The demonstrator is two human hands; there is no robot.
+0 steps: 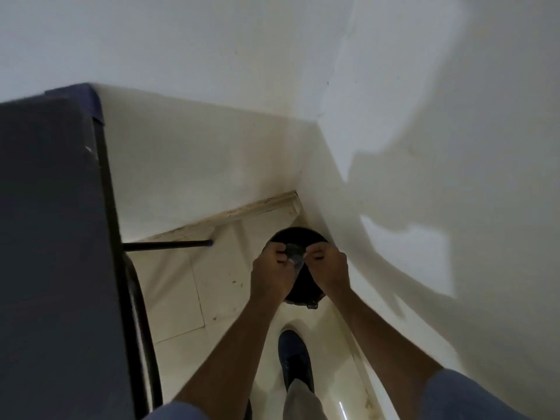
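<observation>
A round black bin (303,286) lined with a dark bag stands on the floor in the corner of the room. Above its opening both my hands hold a small clear plastic piece (293,253) between them. My left hand (272,268) pinches its left side with curled fingers. My right hand (327,265) pinches its right side the same way. What the clear piece is I cannot make out; it is blurred and partly hidden by my fingers.
A dark table (51,253) with a black frame and leg fills the left side. White walls (424,147) close in behind and to the right. My shoe (295,359) stands on the pale tiled floor (188,283) just before the bin.
</observation>
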